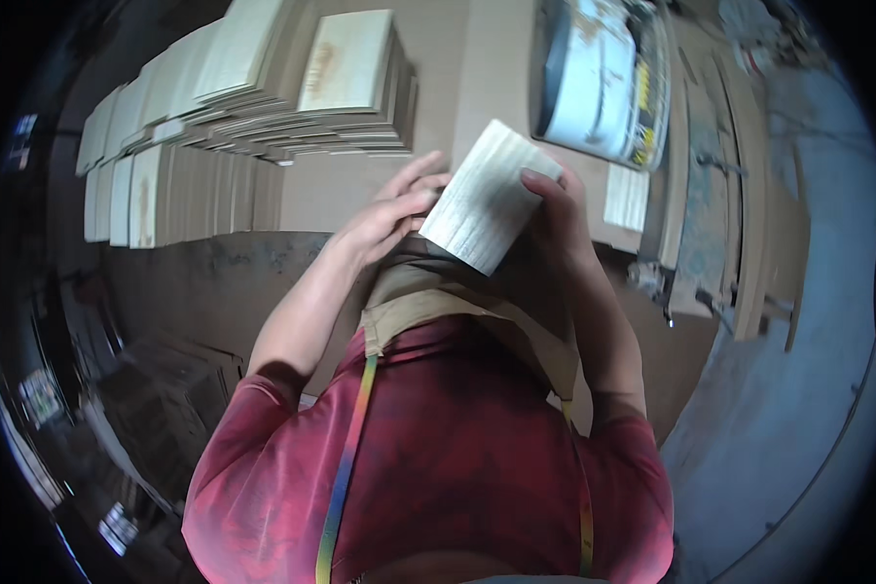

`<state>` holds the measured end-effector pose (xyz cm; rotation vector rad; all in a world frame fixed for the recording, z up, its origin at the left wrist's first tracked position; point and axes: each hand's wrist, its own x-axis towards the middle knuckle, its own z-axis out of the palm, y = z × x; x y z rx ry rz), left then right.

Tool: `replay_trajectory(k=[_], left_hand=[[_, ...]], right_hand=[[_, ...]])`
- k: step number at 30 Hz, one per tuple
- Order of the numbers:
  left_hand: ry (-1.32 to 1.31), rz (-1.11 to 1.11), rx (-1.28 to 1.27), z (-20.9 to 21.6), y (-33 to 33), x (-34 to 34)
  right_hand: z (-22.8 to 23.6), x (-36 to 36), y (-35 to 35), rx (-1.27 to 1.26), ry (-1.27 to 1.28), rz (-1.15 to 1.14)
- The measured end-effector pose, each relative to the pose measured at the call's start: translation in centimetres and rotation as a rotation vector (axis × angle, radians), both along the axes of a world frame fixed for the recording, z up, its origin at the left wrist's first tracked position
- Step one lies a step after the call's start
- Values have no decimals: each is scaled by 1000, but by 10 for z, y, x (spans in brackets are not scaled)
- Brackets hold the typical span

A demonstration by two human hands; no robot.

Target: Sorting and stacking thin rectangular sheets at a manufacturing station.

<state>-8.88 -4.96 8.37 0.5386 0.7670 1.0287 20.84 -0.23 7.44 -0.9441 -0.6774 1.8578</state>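
Note:
A flat, pale wooden board (493, 195) is tilted in front of my waist, over the near edge of the table. My right hand (562, 204) grips its right side, thumb on the upper face and the other fingers mostly hidden behind. By the board's left edge is my left hand (391, 212), its fingers stretched and apart. Whether those fingertips touch the board I cannot tell.
Several stacks of similar boards (355, 63) fill the table's (438, 78) left side. At the right back stands a worn white casing (594, 78) with a yellow-black strip. One pale piece (627, 198) lies before it; beyond are long timbers with clamps (715, 165).

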Motion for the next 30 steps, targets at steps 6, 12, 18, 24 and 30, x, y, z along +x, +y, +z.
replay_trajectory(k=[6, 12, 18, 24, 30], left_hand=[[359, -289, -76, -49, 49, 50], [548, -97, 57, -46, 65, 91], [699, 21, 78, -75, 76, 122], [863, 22, 286, -124, 64, 145], [837, -11, 442, -115, 66, 165]], right_hand=[[-39, 5, 1, 30, -436, -51], [-29, 7, -23, 453, -1063, -163], [-6, -14, -54, 737, -1526, -185], [-3, -7, -70, 716, -1533, -123], [-29, 37, -75, 883, -1682, -213]])
